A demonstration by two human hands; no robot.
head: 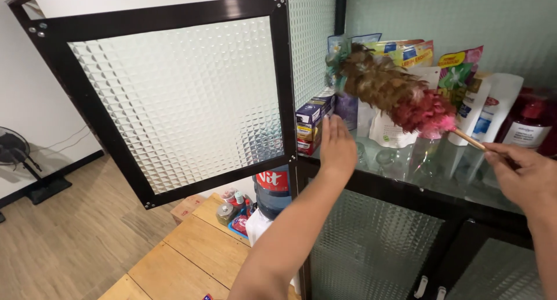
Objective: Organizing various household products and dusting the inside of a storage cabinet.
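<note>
One feather duster (390, 90) with brown and pink plumes lies at a slant across the open cabinet shelf, its brown end up near the refill pouches (415, 53) at the back and its pink end lower, towards the right. A thin wooden handle (469, 139) runs out of the pink plumes and into the right hand (525, 175), whose fingers are curled together and clamped on the stick. The plumes sit in front of the white pouches (387, 132) and just beside a purple pouch (347, 108).

Left of the duster, the left hand (337, 146) is raised at the shelf's front edge, palm away from the camera, fingers straight and close together. It holds nothing; its fingertips are just beside a stack of small boxes (310, 123), though I cannot tell whether they touch.

Further right on the glass shelf (429, 181) stand a white bottle (484, 111) and a dark red bottle (528, 126). The cabinet door (174, 97), a dark frame around patterned frosted glass, is swung wide open to the left. Below the shelf are more frosted doors with small white handles (422, 286).

Beneath the open door, a large water jug (272, 190) with a red label stands by a wooden table (185, 248), which bears a few small jars (229, 210). A black floor fan (17, 161) stands far left on the wood floor (64, 236).
</note>
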